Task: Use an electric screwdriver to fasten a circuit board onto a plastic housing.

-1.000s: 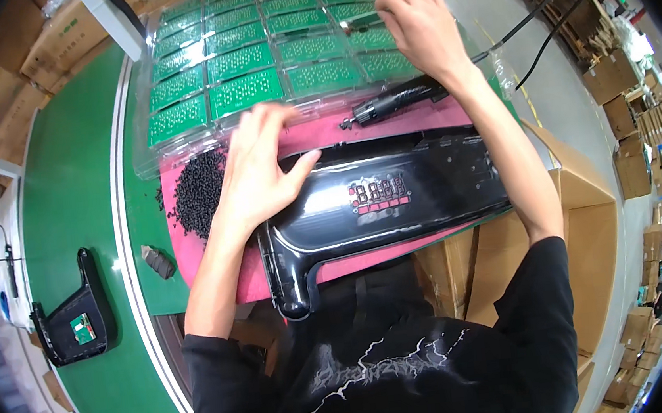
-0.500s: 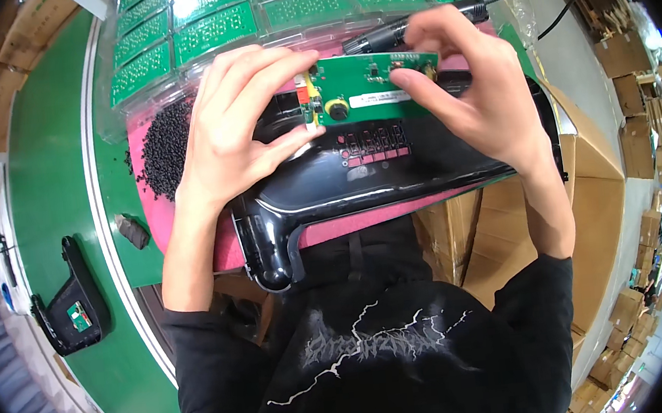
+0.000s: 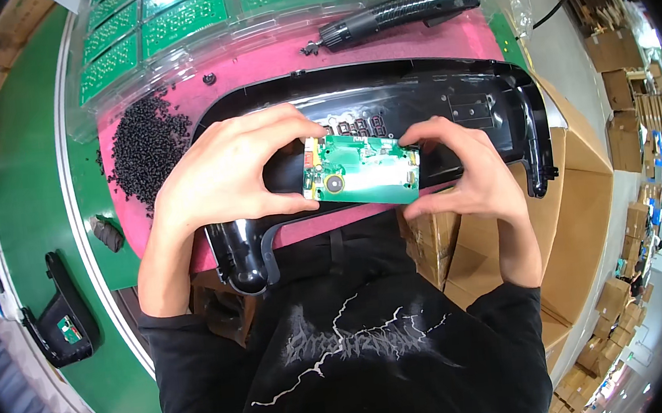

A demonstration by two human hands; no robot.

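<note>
A green circuit board [image 3: 371, 172] with a round black part and small components is held tilted above the near side of a black plastic housing [image 3: 423, 82]. My left hand [image 3: 236, 168] pinches its left end between thumb and fingers. At the right end, the thumb and fingers of my right hand [image 3: 474, 165] close on the board's corners. Beneath, the long curved housing lies hollow side up, a row of digit-shaped cutouts [image 3: 371, 127] partly hidden by the board.
The housing rests on a pink mat [image 3: 254, 66]. Left of it lies a heap of small black screws [image 3: 146, 145]. A black electric screwdriver [image 3: 400, 17] lies behind, near clear trays [image 3: 195, 32] of green boards. Another housing [image 3: 67, 319] sits far left; an open cardboard box [image 3: 556, 225] stands at right.
The circuit board has come nearer to me and tilted, baring the far part of the housing. My right hand has come down with it and now grips its right end.
</note>
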